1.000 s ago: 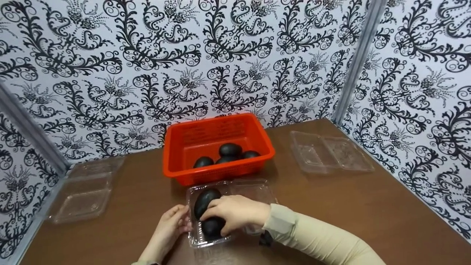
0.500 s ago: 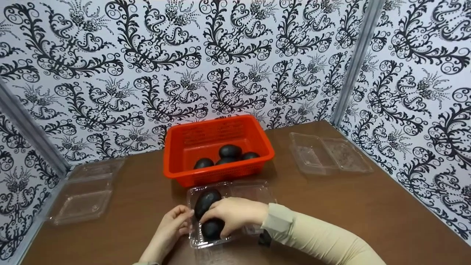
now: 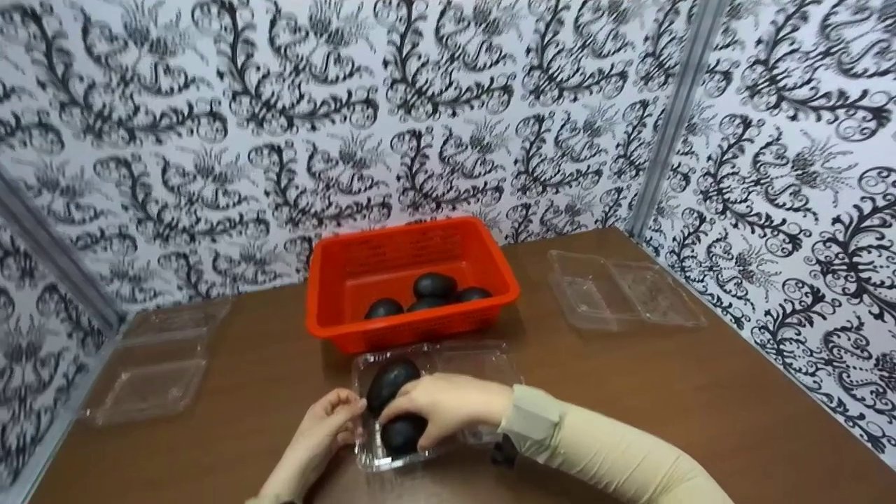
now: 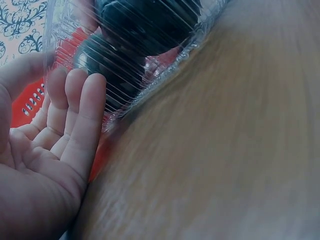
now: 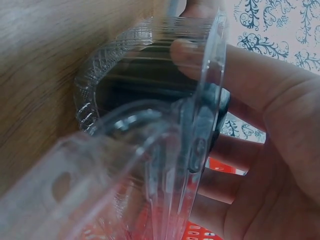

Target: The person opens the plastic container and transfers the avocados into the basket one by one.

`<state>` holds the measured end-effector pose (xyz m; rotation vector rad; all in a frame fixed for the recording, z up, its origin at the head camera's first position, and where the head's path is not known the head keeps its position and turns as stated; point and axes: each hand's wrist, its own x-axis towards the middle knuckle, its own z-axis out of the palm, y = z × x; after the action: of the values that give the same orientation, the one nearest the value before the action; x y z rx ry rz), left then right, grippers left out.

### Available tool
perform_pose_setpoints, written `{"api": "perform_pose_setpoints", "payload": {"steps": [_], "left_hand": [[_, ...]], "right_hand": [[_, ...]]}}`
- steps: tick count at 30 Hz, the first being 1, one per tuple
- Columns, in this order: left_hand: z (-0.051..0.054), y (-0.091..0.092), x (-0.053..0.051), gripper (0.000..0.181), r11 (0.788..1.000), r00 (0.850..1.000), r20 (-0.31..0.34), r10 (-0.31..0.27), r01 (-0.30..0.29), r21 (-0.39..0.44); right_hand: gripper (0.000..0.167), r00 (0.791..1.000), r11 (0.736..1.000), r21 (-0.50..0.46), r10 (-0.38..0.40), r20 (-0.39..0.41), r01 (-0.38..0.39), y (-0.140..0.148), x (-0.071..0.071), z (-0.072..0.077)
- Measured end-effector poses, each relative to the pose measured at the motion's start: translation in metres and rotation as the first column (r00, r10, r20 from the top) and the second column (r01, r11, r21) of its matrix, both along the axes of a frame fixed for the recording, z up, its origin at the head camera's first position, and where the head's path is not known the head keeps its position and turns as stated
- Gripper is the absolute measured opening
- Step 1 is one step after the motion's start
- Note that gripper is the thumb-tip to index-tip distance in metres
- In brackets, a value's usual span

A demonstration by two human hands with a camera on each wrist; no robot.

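In the head view, a clear plastic clamshell container [image 3: 365, 458] lies unfolded in front of the basket, its lid half to the right. Two dark, smooth egg-shaped objects sit in its left half: a farther one [image 3: 390, 383] and a nearer one [image 3: 401, 435]. My right hand [image 3: 448, 409] reaches over and holds the nearer one, thumb on the near side. In the right wrist view its thumb [image 5: 215, 62] goes inside the container wall. My left hand [image 3: 323, 428] pinches the container's left rim. Its fingertips [image 4: 92, 92] lie by the outer wall in the left wrist view.
An orange-red perforated basket [image 3: 325, 330] with several more dark egg-shaped objects [image 3: 434, 285] stands behind the container. Unfolded clear containers lie at the left [image 3: 150, 385] and right [image 3: 595, 301] of the brown table [image 3: 630, 399]. Patterned walls enclose the back and sides.
My left thumb has come onto the container's rim and the index finger is bent more. The right hand and the dark objects stay almost still; the head view shifts slightly.
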<state>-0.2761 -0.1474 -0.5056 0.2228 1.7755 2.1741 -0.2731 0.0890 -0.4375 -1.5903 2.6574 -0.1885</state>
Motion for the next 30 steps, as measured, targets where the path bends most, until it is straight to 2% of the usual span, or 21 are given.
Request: {"api": "perform_pose_setpoints", "payload": {"steps": [3, 8, 12, 19, 30], "left_hand": [[0.008, 0.0, -0.006, 0.011, 1.0, 0.999, -0.038, 0.01, -0.01, 0.005], [0.013, 0.0, -0.008, 0.012, 0.999, 0.999, -0.039, 0.032, -0.032, -0.011], [0.008, 0.0, -0.007, 0.012, 1.0, 0.999, -0.037, 0.022, -0.022, 0.011], [-0.006, 0.001, -0.001, 0.011, 0.999, 0.999, -0.035, -0.014, 0.016, 0.042], [-0.011, 0.002, 0.0, 0.01, 1.0, 0.999, -0.032, 0.006, -0.005, 0.022]], "right_hand": [[0.061, 1.0, 1.0, -0.015, -0.019, -0.004, 0.019, 0.0, -0.004, 0.008], [0.061, 1.0, 0.999, -0.033, -0.011, 0.011, 0.012, 0.0, -0.005, 0.017], [0.06, 0.999, 0.999, -0.045, -0.013, 0.031, 0.015, 0.002, -0.001, 0.019], [0.058, 0.999, 0.999, -0.048, 0.001, 0.043, 0.001, 0.007, 0.006, 0.015], [0.059, 0.999, 0.998, -0.062, -0.021, 0.034, 0.023, 0.014, 0.01, 0.019]]}}
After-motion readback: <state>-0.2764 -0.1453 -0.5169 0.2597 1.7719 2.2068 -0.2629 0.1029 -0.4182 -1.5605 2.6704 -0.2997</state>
